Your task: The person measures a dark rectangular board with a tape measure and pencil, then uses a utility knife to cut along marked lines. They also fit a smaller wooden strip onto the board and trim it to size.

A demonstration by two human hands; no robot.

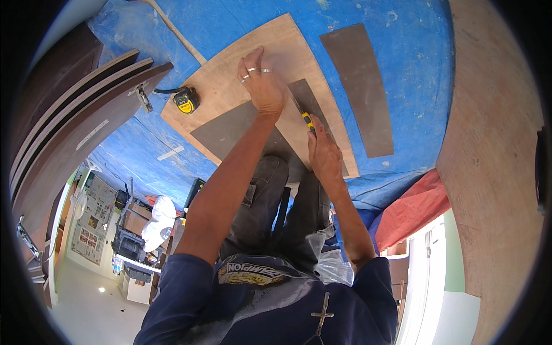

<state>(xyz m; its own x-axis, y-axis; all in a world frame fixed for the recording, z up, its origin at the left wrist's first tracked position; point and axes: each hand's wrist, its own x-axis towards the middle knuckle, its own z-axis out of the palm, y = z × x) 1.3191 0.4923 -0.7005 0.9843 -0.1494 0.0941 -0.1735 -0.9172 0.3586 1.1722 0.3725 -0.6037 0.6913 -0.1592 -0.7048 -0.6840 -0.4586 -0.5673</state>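
Observation:
My left hand (263,83), with rings on its fingers, rests on a tan wooden board (287,40), fingers spread toward its far side; the area beside it is blurred. In my right hand (325,150) is a utility knife (308,121) with a yellow and black handle, its thin metal end slanting up and left toward the left hand. Beneath the left wrist lies a dark grey-brown sheet (224,133) on the board. A narrower strip of the same colour (318,103) lies by the knife. At the board's left corner sits a yellow and black tape measure (185,101).
A separate grey-brown strip (363,95) lies right of the board on a blue tarp (402,52). Dark panels with hinges (86,123) lean at the left. A large wooden panel (494,144) stands at the right, near red cloth (414,201). My knees are below the board.

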